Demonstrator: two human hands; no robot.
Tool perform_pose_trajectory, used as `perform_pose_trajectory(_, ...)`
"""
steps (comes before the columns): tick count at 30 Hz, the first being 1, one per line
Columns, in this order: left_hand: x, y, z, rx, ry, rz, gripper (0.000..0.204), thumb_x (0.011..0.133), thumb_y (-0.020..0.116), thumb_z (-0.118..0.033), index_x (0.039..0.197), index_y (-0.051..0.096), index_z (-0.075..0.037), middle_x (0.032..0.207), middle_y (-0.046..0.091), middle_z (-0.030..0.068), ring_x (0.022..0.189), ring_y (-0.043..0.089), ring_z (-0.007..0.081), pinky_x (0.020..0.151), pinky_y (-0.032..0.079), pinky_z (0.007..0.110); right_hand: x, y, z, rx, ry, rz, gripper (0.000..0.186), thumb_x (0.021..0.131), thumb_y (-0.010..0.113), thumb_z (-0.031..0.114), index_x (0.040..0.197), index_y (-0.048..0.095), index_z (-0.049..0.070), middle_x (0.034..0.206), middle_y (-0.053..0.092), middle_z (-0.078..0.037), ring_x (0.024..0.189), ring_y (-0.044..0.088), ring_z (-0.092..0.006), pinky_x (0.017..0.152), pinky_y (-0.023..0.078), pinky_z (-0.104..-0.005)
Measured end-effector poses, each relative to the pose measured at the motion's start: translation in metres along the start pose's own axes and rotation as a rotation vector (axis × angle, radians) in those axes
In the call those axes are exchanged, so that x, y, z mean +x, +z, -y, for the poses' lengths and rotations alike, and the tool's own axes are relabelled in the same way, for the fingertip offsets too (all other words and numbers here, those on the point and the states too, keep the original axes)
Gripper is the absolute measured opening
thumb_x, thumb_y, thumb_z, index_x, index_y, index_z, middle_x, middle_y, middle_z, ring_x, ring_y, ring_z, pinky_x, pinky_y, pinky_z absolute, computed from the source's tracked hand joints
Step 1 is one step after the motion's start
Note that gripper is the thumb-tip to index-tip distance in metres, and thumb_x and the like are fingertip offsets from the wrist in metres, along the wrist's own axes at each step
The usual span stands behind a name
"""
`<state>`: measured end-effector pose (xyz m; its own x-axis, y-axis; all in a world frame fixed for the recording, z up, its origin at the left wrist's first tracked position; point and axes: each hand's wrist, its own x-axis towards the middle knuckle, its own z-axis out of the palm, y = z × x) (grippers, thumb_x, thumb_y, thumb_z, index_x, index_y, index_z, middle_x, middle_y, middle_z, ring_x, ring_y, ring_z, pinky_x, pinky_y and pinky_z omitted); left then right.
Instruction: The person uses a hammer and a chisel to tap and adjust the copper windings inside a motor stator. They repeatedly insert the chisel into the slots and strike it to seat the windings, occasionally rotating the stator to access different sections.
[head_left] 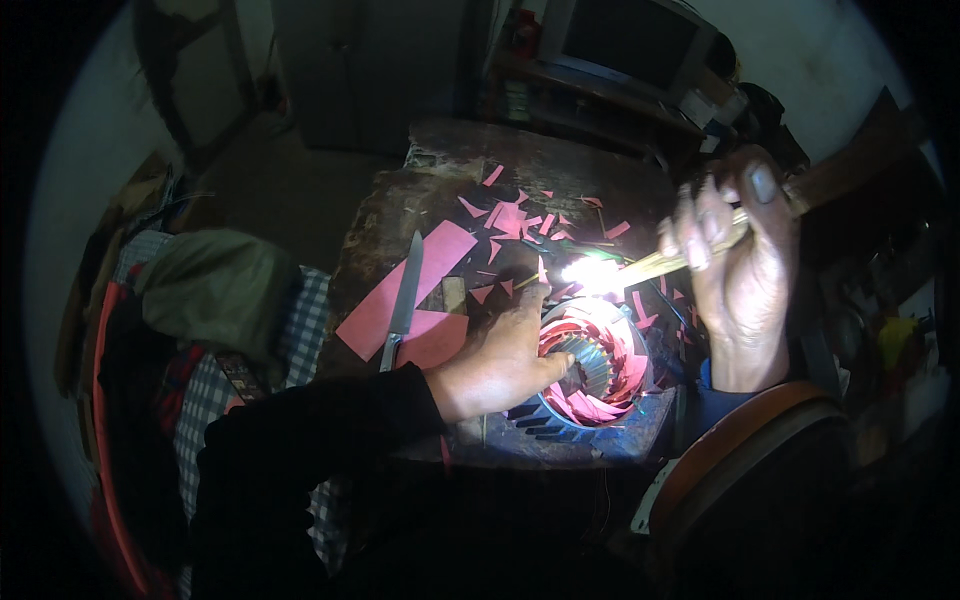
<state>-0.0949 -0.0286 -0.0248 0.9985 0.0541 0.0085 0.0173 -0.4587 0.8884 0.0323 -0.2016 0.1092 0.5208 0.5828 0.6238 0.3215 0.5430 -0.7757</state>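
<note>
Motor: a round blue motor shell [600, 425] sits at the near right corner of the dark table [400, 200]. Its open middle shows metal teeth in a ring, and pink paper strips [600, 405] poke out of the slots all around.

Left hand: the left hand [505, 360] rests on the rim of the motor, on its left side. The fingers are bent and pressed together, and the tips reach up to the top edge of the motor. I cannot tell if they pinch anything, because a bright glare sits right there.

Right hand: the right hand [735, 270] is lifted above the motor, up and to its right. The fingers are curled tight around a thin pale stick [665, 262]. The stick slants down to the left, and its tip ends in the glare just above the motor.

Knife: a long knife [402, 300] lies on the table to the left of the motor, its blade pointing away from the person.

Pink sheet: a big pink paper sheet [435, 255] lies under the knife, left of the motor.

Scraps: small pink paper scraps [510, 215] are spread on the table beyond the motor.

Cloth: a checked cloth [300, 320] lies far left of the motor, beside the table.
</note>
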Motion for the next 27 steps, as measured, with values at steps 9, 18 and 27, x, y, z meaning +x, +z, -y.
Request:
perform_pose_trajectory(9,0.032,-0.007,-0.023,0.313,0.117,0.13,0.072,0.09,0.088,-0.02,0.148,0.057,0.011,0.131,0.074,0.032,0.125,0.073,0.0422,0.111,0.055,0.048,-0.023,-0.01,-0.025,0.016,0.059,-0.336,0.028,0.109,0.076,0.024,0.088,0.062,0.01,0.069,0.062,-0.003,0.058,0.064,-0.0152,0.062,0.061,-0.0365)
perform_pose_trajectory(18,0.044,0.0,-0.007,0.297,0.177,0.089,0.042,0.093,0.083,-0.02,0.124,0.072,0.006,0.109,0.078,0.0294,0.105,0.077,0.0464,0.095,0.06,0.052,-0.015,0.017,-0.048,0.156,0.284,-0.319,0.017,0.106,0.076,0.01,0.094,0.064,0.006,0.069,0.065,-0.004,0.055,0.064,-0.0142,0.055,0.057,-0.0314)
perform_pose_trajectory(27,0.048,-0.001,-0.01,0.417,0.194,0.061,0.043,0.094,0.083,-0.028,0.115,0.076,0.009,0.095,0.078,0.0303,0.092,0.079,0.0445,0.089,0.061,0.053,-0.055,0.01,-0.054,-0.092,0.154,-0.315,0.026,0.103,0.076,0.002,0.084,0.06,0.005,0.069,0.066,-0.004,0.056,0.065,-0.0131,0.053,0.052,-0.0281)
